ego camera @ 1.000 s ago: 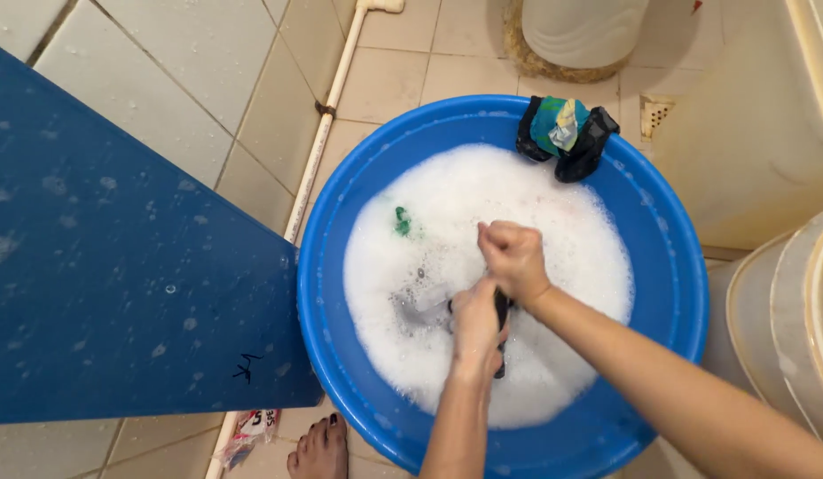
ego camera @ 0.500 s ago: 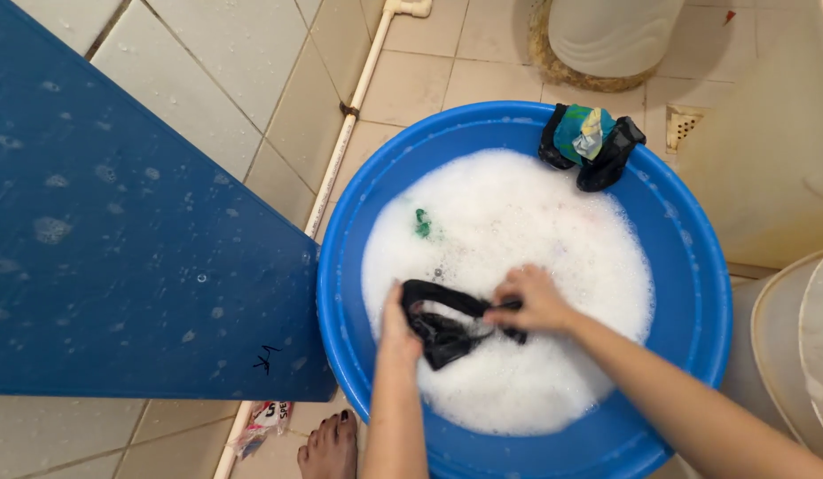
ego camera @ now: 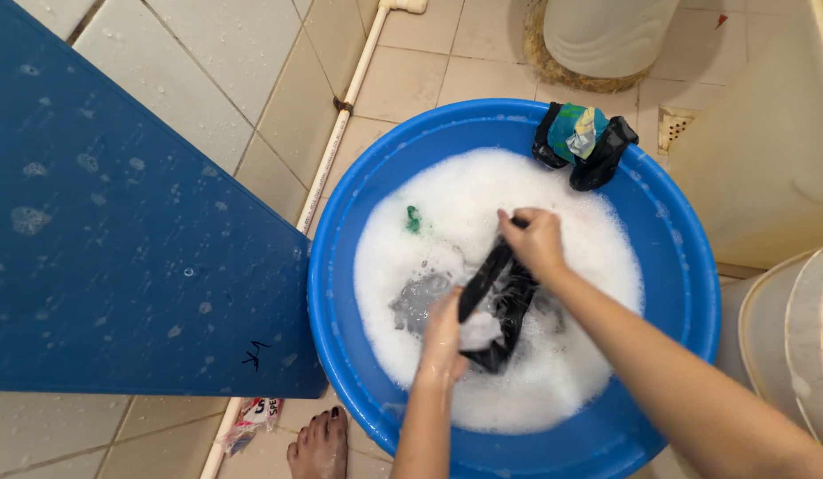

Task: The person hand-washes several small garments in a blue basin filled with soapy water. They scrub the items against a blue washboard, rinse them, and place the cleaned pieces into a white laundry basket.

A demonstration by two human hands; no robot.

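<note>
A round blue plastic basin [ego camera: 686,293] sits on the tiled floor, filled with white soapsuds [ego camera: 571,355]. Both hands work a black garment [ego camera: 505,293] near the middle of the basin, just above the foam. The right hand [ego camera: 536,239] is closed on the garment's upper end, at about 1 o'clock from the basin's centre. The left hand [ego camera: 445,335] is closed on its lower part, at about 7 o'clock, with a blob of suds over the fingers. The cloth runs stretched and slanted between the two hands, and a patch of grey water shows at 9 o'clock from it.

A small green scrap [ego camera: 413,218] pokes out of the foam at 10 o'clock. On the basin's rim at 1 o'clock lies a bundle of wet clothes [ego camera: 584,142], black with teal and yellow. A blue panel [ego camera: 119,239] stands at 9 o'clock of the basin, and a bare foot [ego camera: 318,446] at 7 o'clock, beside a white pipe [ego camera: 336,111].
</note>
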